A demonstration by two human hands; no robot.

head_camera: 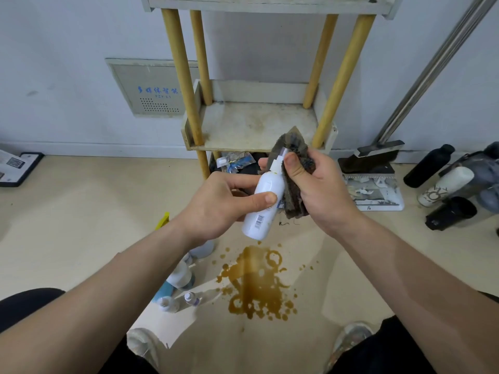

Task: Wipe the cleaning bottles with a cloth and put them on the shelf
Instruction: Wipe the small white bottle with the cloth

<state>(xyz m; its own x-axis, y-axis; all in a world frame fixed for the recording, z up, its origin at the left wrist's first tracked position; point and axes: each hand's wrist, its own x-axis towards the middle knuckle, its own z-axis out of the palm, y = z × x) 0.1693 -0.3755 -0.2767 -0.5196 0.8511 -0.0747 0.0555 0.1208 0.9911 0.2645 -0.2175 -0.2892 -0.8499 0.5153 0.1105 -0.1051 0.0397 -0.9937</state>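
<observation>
The left hand grips the white spray bottle around its lower body. The thumb lies across the front and the other fingers are curled behind, which holds the bottle steady and leaves its upper part free for wiping. The bottle is tilted, with the spray head pointing up and away toward the shelf and the base toward the person.

The right hand clamps the dark cloth against the neck and spray head. The thumb presses on the front and the fingers are closed behind the fabric. I think this grip lets the cloth rub around the narrow top.

The bottle is in the air, just before the front edge of the lower shelf board, and it touches neither the board nor the floor.

It is a slim bottle of white plastic with a rounded shoulder. It has a barcode near the base and a little blue print at its side. The surface looks smooth and a little shiny, and I cannot tell whether any dirt is on it.

The lower board is stained. Some small bottles stand on the floor under the left forearm, near a brown spill. They probably wait for the same wiping.
</observation>
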